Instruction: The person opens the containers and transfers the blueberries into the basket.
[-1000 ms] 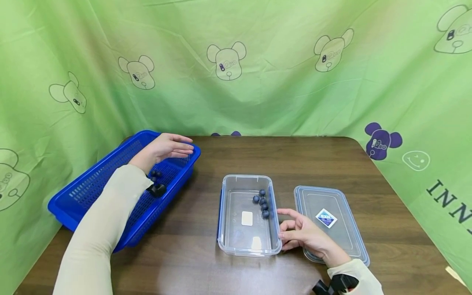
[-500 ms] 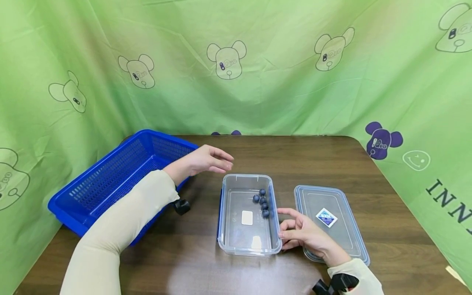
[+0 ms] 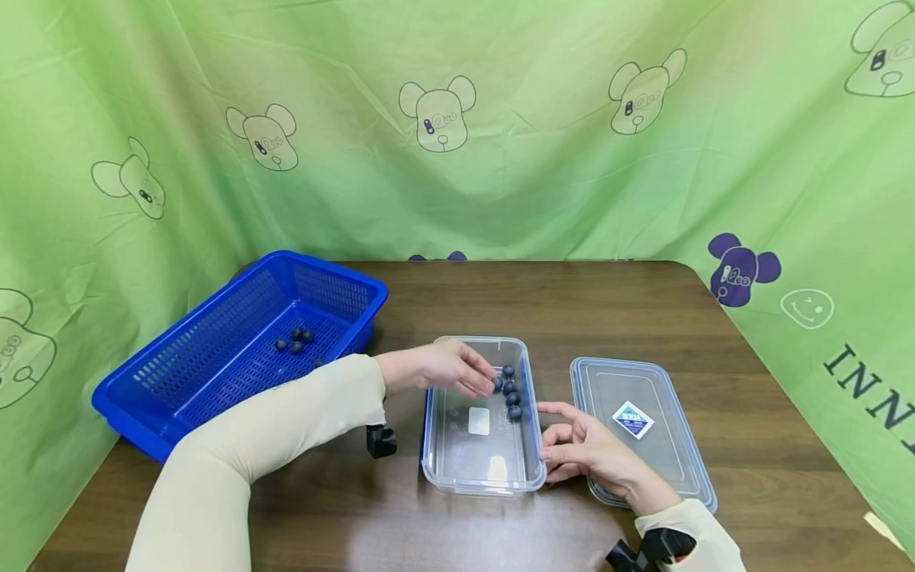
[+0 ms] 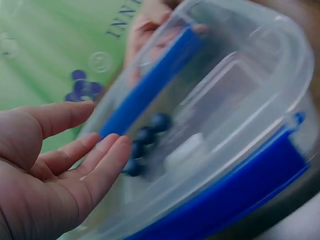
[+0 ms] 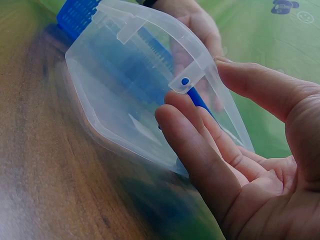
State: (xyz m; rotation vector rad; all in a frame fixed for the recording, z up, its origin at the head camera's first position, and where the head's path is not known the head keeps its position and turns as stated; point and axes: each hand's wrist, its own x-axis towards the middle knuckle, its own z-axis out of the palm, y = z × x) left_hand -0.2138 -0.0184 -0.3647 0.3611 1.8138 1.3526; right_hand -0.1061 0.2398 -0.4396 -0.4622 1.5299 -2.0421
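My left hand reaches over the clear plastic food container, fingertips beside several blueberries lying along its right side. In the left wrist view, its thumb stands apart from the extended fingers, and no berry shows between them. The right hand rests against the container's right wall, with relaxed fingers spread at the rim and outer side. From the right wrist, those fingers touch the clear wall without curling round it. More blueberries lie in the blue perforated basket on the left.
A clear lid with a blue-edged sticker lies flat on the wooden table, right of the container and partly behind the right hand. Blue locking flaps hang at the container's sides. A green printed curtain surrounds the table.
My left hand has moved right and nearer, from above the basket to inside the container's opening. Berries in the basket are uncovered again. The right hand stays at the container wall.
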